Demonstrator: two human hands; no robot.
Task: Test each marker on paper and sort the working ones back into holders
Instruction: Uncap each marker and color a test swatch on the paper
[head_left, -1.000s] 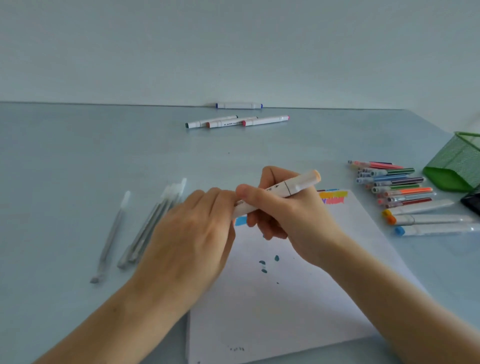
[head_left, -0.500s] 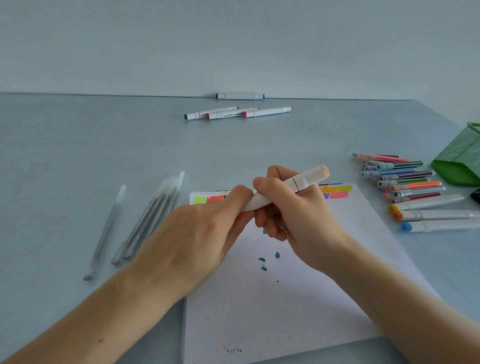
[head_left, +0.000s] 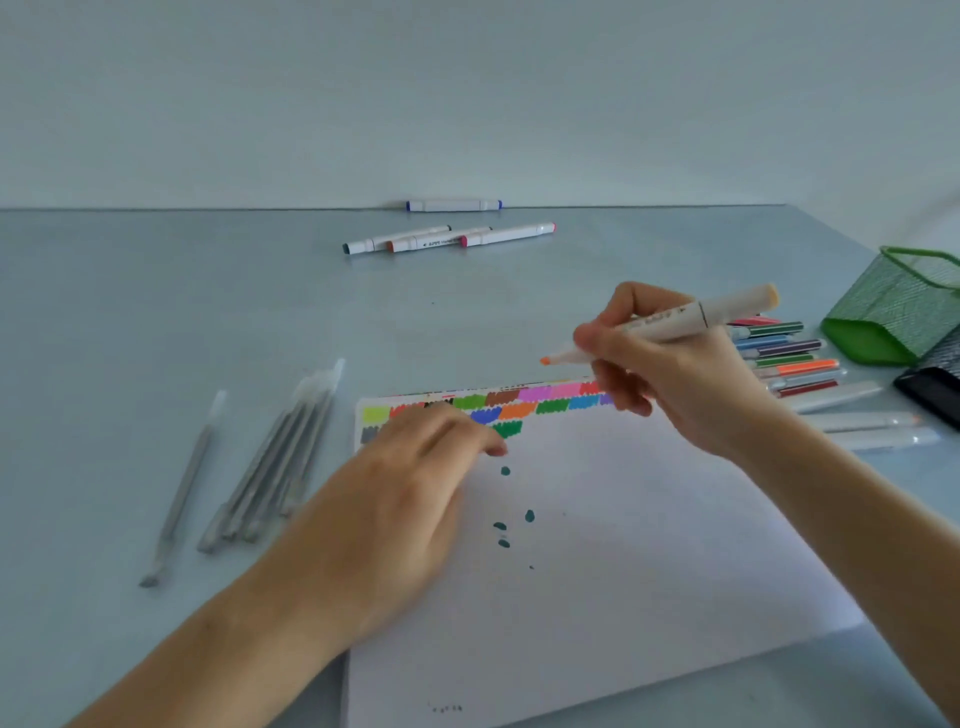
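My right hand (head_left: 675, 384) is pinching a white, slim-barrelled marker (head_left: 660, 327), its uncapped orange chisel tip hanging above the smooth white paper (head_left: 597, 545). My left hand (head_left: 400, 499) is blurring, fingers curled on the paper; I cannot tell whether it is holding anything. A green mesh holder (head_left: 898, 306) is lying tipped on the grey desk (head_left: 156, 338).

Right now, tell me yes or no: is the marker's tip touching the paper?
No. The marker, gripped by the right hand, has its orange tip in the air above the paper.
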